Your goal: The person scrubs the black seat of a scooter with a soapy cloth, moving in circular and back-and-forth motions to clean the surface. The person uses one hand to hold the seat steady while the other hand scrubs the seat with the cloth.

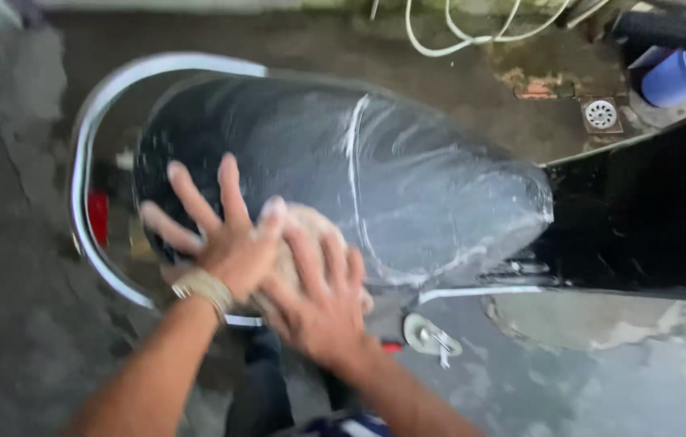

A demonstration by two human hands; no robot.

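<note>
Here, fingers point(197, 202) of the left hand point(225, 243) splayed and the right hand point(322, 303) flat, both pressing a tan sponge point(302, 222) against the soapy black scooter seat's point(375, 178) rear edge, seemingly for scrubbing pressure, chrome rail point(84, 162) beyond.

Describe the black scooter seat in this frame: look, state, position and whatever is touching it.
The scooter seat is long, black and glossy, rounded at the rear and narrowing toward the front at image right. It looks wet, with whitish soapy streaks across the top. A chrome grab rail curves around its rear end. Both hands press on the rear near edge: the left hand with spread fingers, the right hand over a tan sponge-like pad.
</note>
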